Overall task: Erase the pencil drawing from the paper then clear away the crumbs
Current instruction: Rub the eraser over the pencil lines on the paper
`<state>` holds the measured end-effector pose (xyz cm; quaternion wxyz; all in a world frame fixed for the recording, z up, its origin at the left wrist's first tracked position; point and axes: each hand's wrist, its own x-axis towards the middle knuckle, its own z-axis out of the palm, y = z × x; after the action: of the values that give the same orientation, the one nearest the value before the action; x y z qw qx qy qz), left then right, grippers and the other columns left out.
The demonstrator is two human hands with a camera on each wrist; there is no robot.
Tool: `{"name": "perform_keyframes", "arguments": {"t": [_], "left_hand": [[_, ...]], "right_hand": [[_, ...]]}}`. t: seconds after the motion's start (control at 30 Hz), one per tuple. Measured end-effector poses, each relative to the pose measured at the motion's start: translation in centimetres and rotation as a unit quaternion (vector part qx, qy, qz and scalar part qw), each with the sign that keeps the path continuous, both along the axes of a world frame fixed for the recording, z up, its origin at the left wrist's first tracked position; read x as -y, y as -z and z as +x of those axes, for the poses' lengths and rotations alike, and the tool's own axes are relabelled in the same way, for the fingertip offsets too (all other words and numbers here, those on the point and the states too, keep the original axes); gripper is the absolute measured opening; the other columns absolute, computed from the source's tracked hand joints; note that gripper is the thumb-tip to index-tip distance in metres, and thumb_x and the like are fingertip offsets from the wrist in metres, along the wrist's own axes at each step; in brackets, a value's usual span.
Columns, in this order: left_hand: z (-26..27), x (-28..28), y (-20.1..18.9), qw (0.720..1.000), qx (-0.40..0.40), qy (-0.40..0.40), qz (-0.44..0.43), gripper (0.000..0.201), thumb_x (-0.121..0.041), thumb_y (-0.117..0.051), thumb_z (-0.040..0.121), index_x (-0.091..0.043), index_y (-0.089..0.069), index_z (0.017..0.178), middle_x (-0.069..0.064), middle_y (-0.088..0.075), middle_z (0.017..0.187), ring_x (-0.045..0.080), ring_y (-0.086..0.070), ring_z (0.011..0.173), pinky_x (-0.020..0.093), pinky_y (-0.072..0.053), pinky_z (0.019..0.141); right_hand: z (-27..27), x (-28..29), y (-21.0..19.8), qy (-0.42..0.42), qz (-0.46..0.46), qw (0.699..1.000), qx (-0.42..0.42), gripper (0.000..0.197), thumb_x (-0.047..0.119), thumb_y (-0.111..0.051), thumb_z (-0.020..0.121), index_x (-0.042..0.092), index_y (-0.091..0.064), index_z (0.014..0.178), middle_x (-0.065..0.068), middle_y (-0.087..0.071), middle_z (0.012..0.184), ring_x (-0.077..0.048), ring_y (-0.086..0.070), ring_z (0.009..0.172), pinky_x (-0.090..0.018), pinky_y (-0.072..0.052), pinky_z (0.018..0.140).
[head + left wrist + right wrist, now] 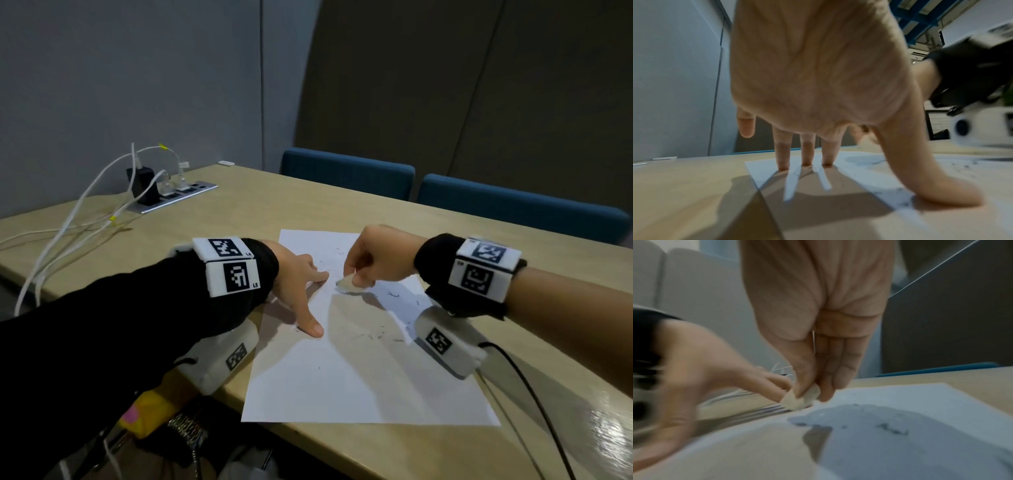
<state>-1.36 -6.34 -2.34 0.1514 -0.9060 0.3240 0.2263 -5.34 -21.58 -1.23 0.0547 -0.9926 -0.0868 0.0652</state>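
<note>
A white sheet of paper (342,383) lies on the wooden table (239,205), with dark eraser crumbs (373,337) scattered over its middle and right. My left hand (301,291) presses on the paper's left side with straight spread fingers (806,155) and thumb (941,191). My right hand (370,263) pinches a small off-white eraser (344,282) between thumb and fingers, its tip on the paper's upper middle. The right wrist view shows the eraser (797,400) touching the paper (920,402) beside crumbs (892,429). That view is blurred.
White cables (68,233) run from a power strip (171,197) at the table's far left. Two blue chairs (346,171) stand behind the far edge. A small white object (226,163) lies at the far edge. A black cable (534,394) trails from my right wrist.
</note>
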Motion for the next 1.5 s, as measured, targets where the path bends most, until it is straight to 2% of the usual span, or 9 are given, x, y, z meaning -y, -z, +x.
{"name": "perform_keyframes", "arguments": {"t": [0.23,0.4,0.6,0.73,0.83,1.0,1.17,1.3,1.5], "left_hand": [[0.3,0.0,-0.1,1.0,0.004,0.007,0.0,0.083,-0.07,-0.066,0.066,-0.021,-0.038,0.127,-0.015,-0.021,0.145,0.018,-0.044,0.125,0.042,-0.033,0.107],[0.3,0.1,0.0,1.0,0.015,0.012,-0.002,0.109,-0.071,-0.062,0.069,-0.031,-0.003,0.151,-0.019,-0.002,0.153,0.016,-0.03,0.136,0.034,-0.026,0.109],[0.4,0.3,0.1,1.0,0.024,0.014,0.014,0.11,-0.073,-0.058,0.071,-0.028,0.003,0.151,-0.014,-0.001,0.155,0.015,-0.026,0.138,0.037,-0.021,0.11],[0.4,0.2,0.1,1.0,0.022,0.017,0.006,0.106,-0.071,-0.058,0.073,-0.025,-0.005,0.151,-0.013,-0.003,0.155,0.014,-0.028,0.136,0.035,-0.023,0.109],[0.4,0.1,0.2,1.0,0.022,0.018,0.004,0.106,-0.071,-0.06,0.072,-0.023,-0.008,0.151,-0.012,-0.006,0.154,0.013,-0.029,0.135,0.032,-0.024,0.106],[0.1,0.4,-0.1,0.999,0.04,0.017,0.031,0.11,-0.073,-0.058,0.071,-0.025,0.001,0.152,-0.012,-0.004,0.155,0.015,-0.031,0.135,0.035,-0.026,0.11],[0.2,0.7,0.1,0.998,0.048,0.006,0.045,0.111,-0.078,-0.055,0.068,-0.026,-0.002,0.152,-0.009,-0.007,0.156,0.017,-0.032,0.135,0.04,-0.027,0.112],[0.4,0.4,0.2,1.0,0.023,-0.001,0.01,0.108,-0.074,-0.06,0.068,-0.022,-0.013,0.15,-0.012,-0.009,0.154,0.017,-0.035,0.133,0.038,-0.03,0.11],[1.1,-0.9,-0.4,0.999,-0.009,-0.012,-0.047,0.1,-0.061,-0.069,0.07,-0.019,-0.022,0.148,-0.004,-0.021,0.153,0.019,-0.03,0.137,0.039,-0.03,0.112]], "right_hand": [[-2.0,-0.2,-0.1,-0.073,-0.012,0.99,-0.123,0.021,0.008,-0.064,0.083,0.024,-0.073,0.093,0.011,-0.065,0.07,0.001,-0.056,0.061,-0.024,-0.053,0.082],[1.5,0.6,-0.2,-0.008,-0.003,1.0,-0.002,0.017,0.015,-0.064,0.085,0.017,-0.072,0.1,0.001,-0.071,0.083,-0.003,-0.055,0.065,-0.026,-0.051,0.082],[0.9,0.2,0.5,-0.022,-0.025,0.999,-0.023,0.015,0.021,-0.065,0.085,0.015,-0.074,0.097,0.002,-0.071,0.083,-0.008,-0.056,0.069,-0.027,-0.051,0.08],[-2.6,0.3,0.2,-0.06,-0.002,0.994,-0.088,0.016,0.012,-0.067,0.083,0.028,-0.071,0.083,0.018,-0.06,0.061,0.003,-0.055,0.057,-0.017,-0.05,0.075],[-3.6,0.6,0.0,-0.057,0.008,0.993,-0.105,0.018,0.01,-0.065,0.083,0.027,-0.071,0.084,0.013,-0.065,0.066,0.004,-0.057,0.059,-0.016,-0.051,0.075],[-0.9,1.2,-0.5,0.014,0.017,1.0,0.014,0.016,0.015,-0.065,0.085,0.019,-0.072,0.099,0.006,-0.067,0.077,-0.001,-0.054,0.065,-0.022,-0.049,0.079],[-0.8,-0.2,0.6,-0.003,-0.01,1.0,-0.016,0.016,0.017,-0.065,0.084,0.02,-0.073,0.097,0.005,-0.069,0.084,-0.009,-0.056,0.075,-0.023,-0.049,0.078],[-2.3,0.0,0.0,-0.04,-0.015,0.996,-0.082,0.015,0.015,-0.066,0.084,0.021,-0.073,0.095,0.009,-0.067,0.074,-0.001,-0.055,0.064,-0.014,-0.047,0.072],[0.1,0.0,-0.7,-0.018,0.008,1.0,-0.006,0.015,0.015,-0.066,0.083,0.018,-0.073,0.096,0.008,-0.063,0.072,-0.001,-0.052,0.061,-0.012,-0.043,0.063]]}}
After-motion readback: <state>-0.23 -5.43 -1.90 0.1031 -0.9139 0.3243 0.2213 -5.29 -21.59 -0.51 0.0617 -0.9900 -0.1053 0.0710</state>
